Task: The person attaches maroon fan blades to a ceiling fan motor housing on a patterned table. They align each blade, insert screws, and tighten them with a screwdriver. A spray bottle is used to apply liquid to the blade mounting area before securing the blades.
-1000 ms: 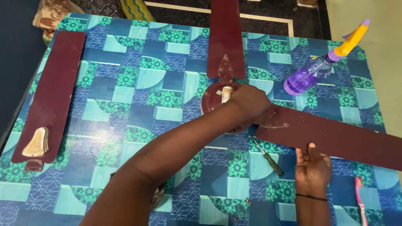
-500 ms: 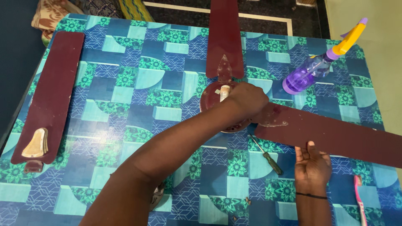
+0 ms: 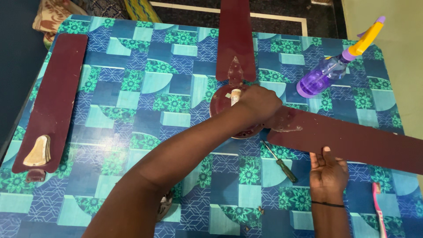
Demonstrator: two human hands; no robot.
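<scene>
My left hand (image 3: 260, 103) reaches across and rests on top of the dark red fan motor hub (image 3: 229, 115), fingers curled over it; I cannot tell whether they grip anything under the palm. The hub lies near the middle of the blue patterned table (image 3: 132, 88), with one maroon blade (image 3: 237, 37) running away from me and another blade (image 3: 352, 141) stretching off to my right. My right hand (image 3: 327, 174) lies flat and open, fingertips touching the near edge of that right-hand blade. A screwdriver (image 3: 280, 161) lies just beside that hand, to its left. A third, detached blade (image 3: 55, 99) lies well apart along the table's left side. A purple spray bottle (image 3: 332, 70) lies near the far right corner, and a pink toothbrush (image 3: 379, 211) lies at the near right edge
</scene>
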